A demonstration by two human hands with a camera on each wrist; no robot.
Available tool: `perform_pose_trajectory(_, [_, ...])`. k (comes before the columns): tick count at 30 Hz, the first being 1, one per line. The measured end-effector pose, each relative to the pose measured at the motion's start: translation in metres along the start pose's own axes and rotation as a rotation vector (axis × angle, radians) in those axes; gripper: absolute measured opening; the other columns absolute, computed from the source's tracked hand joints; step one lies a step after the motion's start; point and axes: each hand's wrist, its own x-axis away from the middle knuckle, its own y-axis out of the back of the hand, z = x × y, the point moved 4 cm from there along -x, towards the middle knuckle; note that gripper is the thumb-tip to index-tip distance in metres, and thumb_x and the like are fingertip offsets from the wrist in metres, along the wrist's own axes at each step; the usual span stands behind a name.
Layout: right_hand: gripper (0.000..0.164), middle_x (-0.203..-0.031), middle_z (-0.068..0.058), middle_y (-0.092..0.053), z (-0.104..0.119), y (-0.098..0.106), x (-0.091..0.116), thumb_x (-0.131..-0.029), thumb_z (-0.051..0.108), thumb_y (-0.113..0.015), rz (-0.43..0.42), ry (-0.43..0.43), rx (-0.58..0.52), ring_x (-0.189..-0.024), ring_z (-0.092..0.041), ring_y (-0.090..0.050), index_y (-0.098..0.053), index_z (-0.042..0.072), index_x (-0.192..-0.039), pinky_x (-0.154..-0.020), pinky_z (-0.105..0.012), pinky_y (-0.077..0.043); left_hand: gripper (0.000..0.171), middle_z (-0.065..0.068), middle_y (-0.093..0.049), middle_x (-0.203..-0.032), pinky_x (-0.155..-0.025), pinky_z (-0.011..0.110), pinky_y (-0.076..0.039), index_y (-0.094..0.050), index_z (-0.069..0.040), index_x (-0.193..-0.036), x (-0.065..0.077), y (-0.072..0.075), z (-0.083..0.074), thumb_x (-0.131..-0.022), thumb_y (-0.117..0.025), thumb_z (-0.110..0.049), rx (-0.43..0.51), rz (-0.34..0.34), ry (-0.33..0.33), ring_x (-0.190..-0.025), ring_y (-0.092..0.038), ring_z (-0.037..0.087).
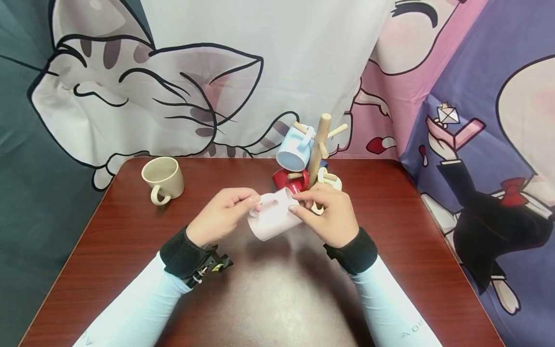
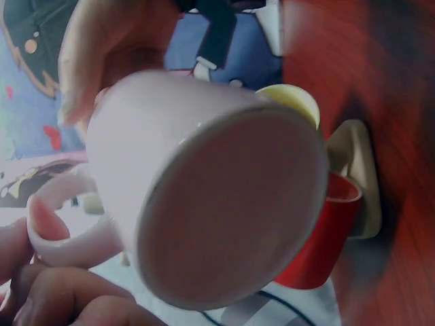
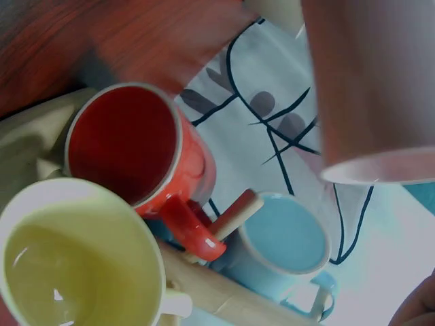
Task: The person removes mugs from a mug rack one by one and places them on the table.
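Note:
A pale pink mug [image 1: 275, 220] is held tilted above the middle of the table, its mouth toward the upper right. My left hand [image 1: 221, 217] grips the mug's handle, fingertips around the loop; the left wrist view shows the mug's flat base [image 2: 231, 210]. At the mouth end, my right hand [image 1: 331, 219] pinches the rim between thumb and fingers. Just behind stands a wooden mug tree [image 1: 322, 137] with a light blue mug [image 1: 292, 153] hung high. Lower down hang a red mug [image 3: 194, 159] and a pale yellow mug [image 3: 81, 251], the latter partly hidden by my right hand.
A beige mug [image 1: 169, 178] stands upright at the table's back left, handle toward me. Bare pegs [image 1: 338, 130] stick out near the tree's top. Something dark blue [image 1: 323, 164] shows behind the post. Printed cloth [image 1: 260, 29] hangs behind the brown table [image 1: 108, 270].

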Motion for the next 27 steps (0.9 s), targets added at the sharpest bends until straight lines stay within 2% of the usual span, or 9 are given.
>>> perform_pose_trajectory(4, [0.027,-0.077,0.005,-0.061,-0.005,0.004,0.001,-0.081,0.008,-0.099,0.016,0.005,-0.035,-0.072,-0.016,-0.053,-0.088,0.012,-0.105,-0.061,-0.028,-0.041,0.023,0.01,-0.057,-0.081,-0.073,0.03,-0.042,-0.072,-0.003,-0.091,0.006,0.012,-0.003,-0.111,-0.062,-0.007,0.041,-0.079,0.007,-0.083,-0.053,0.023])
perform_pose_trajectory(7, [0.03,-0.076,0.004,-0.061,-0.007,0.001,0.003,-0.078,0.005,-0.1,0.042,0.045,-0.055,-0.071,-0.017,-0.053,-0.088,0.011,-0.105,-0.061,-0.027,-0.041,0.025,0.014,-0.052,-0.078,-0.068,0.03,-0.04,-0.07,-0.001,-0.091,0.009,0.018,-0.003,-0.112,-0.061,-0.009,0.076,-0.102,0.018,-0.079,-0.049,0.023])
perform_pose_trajectory(11, [0.034,-0.078,0.002,-0.061,-0.01,-0.007,0.005,-0.075,0.003,-0.102,0.08,0.075,-0.056,-0.073,-0.017,-0.055,-0.087,0.01,-0.105,-0.062,-0.026,-0.044,0.025,0.016,-0.054,-0.082,-0.071,0.03,-0.042,-0.069,0.001,-0.091,0.012,0.018,-0.003,-0.113,-0.06,-0.008,0.123,-0.091,0.032,-0.084,-0.051,0.026])
perform_pose_trajectory(14, [0.033,-0.078,0.002,-0.061,-0.011,-0.012,0.006,-0.073,0.002,-0.103,0.098,0.067,-0.049,-0.074,-0.016,-0.055,-0.086,0.009,-0.101,-0.062,-0.027,-0.045,0.024,0.015,-0.054,-0.083,-0.073,0.031,-0.042,-0.069,0.001,-0.093,0.013,0.015,-0.001,-0.113,-0.06,-0.008,0.145,-0.074,0.046,-0.087,-0.051,0.029])
perform_pose_trajectory(18, [0.031,-0.078,0.001,-0.06,-0.009,-0.013,0.007,-0.073,0.001,-0.102,0.106,0.079,-0.041,-0.073,-0.015,-0.055,-0.085,0.009,-0.097,-0.062,-0.028,-0.046,0.023,0.012,-0.054,-0.083,-0.075,0.032,-0.042,-0.069,-0.001,-0.093,0.014,0.013,0.0,-0.113,-0.06,-0.008,0.144,-0.06,0.042,-0.089,-0.051,0.03])
perform_pose_trajectory(24, [0.031,-0.081,0.0,-0.063,-0.004,-0.008,0.005,-0.073,0.001,-0.101,0.112,0.179,-0.01,-0.077,-0.016,-0.057,-0.083,0.01,-0.097,-0.065,-0.03,-0.048,0.026,0.009,-0.063,-0.09,-0.082,0.034,-0.045,-0.07,-0.002,-0.091,0.017,0.014,0.005,-0.113,-0.06,-0.011,0.153,-0.026,0.064,-0.095,-0.056,0.027])
perform_pose_trajectory(27, [0.031,-0.084,0.0,-0.067,0.001,-0.007,0.004,-0.073,0.003,-0.102,0.119,0.252,0.041,-0.081,-0.018,-0.058,-0.084,0.011,-0.097,-0.067,-0.033,-0.049,0.029,0.007,-0.066,-0.089,-0.084,0.035,-0.045,-0.072,-0.005,-0.088,0.018,0.015,0.008,-0.113,-0.061,-0.015,0.115,-0.021,0.08,-0.094,-0.057,0.026])
